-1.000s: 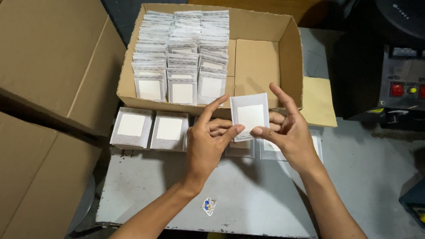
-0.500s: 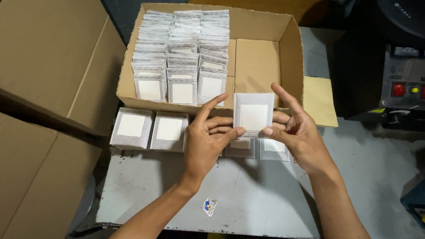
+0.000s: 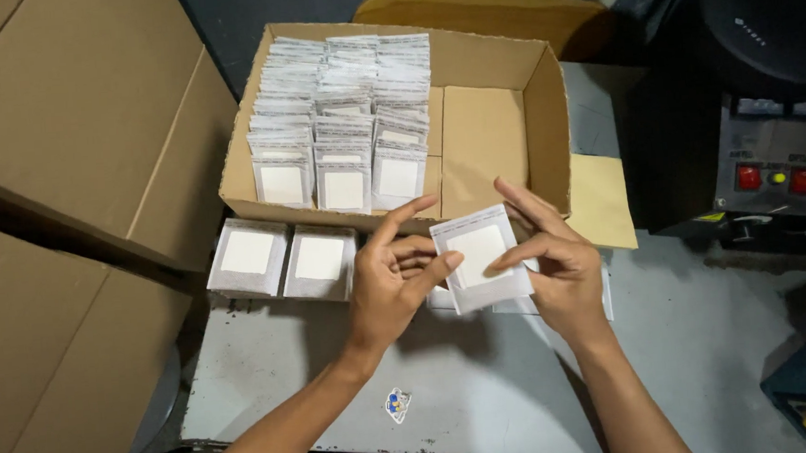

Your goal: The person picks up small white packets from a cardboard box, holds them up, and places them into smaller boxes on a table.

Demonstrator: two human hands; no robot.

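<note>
Both hands hold one small clear packet (image 3: pixel 477 261) with a white square pad inside, just in front of the open cardboard box (image 3: pixel 502 134). My left hand (image 3: pixel 390 289) pinches its left edge with thumb and fingers. My right hand (image 3: pixel 557 263) grips its right side, fingers spread over the front. Inside the box stand three rows of the same packets (image 3: pixel 343 117), filling its left half; the right half shows bare cardboard. Two short stacks of packets (image 3: pixel 282 259) lie on the grey metal table (image 3: pixel 471 392) left of my hands. More packets lie partly hidden under my hands.
Large flat cardboard sheets (image 3: pixel 50 185) lean at the left. A dark machine with red and yellow buttons (image 3: pixel 775 177) stands at the right. A yellow sheet (image 3: pixel 600 203) lies beside the box. A small sticker (image 3: pixel 397 405) marks the table near its front edge.
The packet has come down a little and tilted, away from the box rim. My right hand's fingers have moved onto its front; the left hand stays on its left edge.
</note>
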